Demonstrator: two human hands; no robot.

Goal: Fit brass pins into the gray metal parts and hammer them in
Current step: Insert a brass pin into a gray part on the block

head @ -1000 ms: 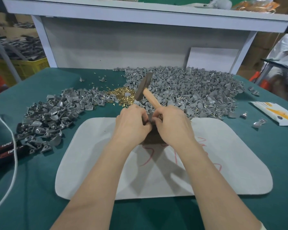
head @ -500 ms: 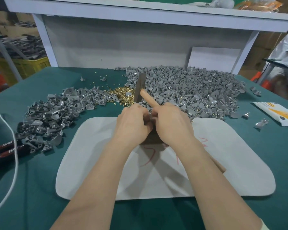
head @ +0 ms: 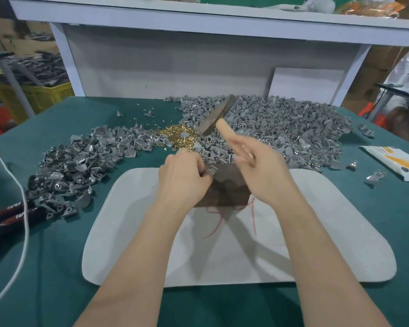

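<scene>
The left hand (head: 183, 177) sits just left of centre, its fingers curled and pinching one gray metal part (head: 210, 170) against the top edge of a dark block (head: 227, 188). The right hand (head: 263, 175) is a little apart from it on the right, closed round the wooden handle of a hammer (head: 217, 116). The hammer is raised and tilted, with its dark head above centre, over the heaps behind the block. The right hand's fingers are blurred. Whether a pin already sits in the held part cannot be told.

The block rests at the upper edge of a white mat (head: 246, 251), which fills the middle of the frame and bears red scribbles just below the block. Directly above the left hand lies a small heap of brass pins (head: 175, 135), with a few loose ones scattered further up. A large pile of gray parts (head: 288, 131) spreads from there toward the right, and a smaller pile of gray parts (head: 80, 166) lies at the left.

All of this lies on a green table cover (head: 57, 279). At the left edge are pliers (head: 12, 214) with red and black handles and a white cable (head: 24, 232). A white packet (head: 397, 161) with orange print lies at the right edge, and a yellow crate (head: 47, 95) stands at the upper left.
</scene>
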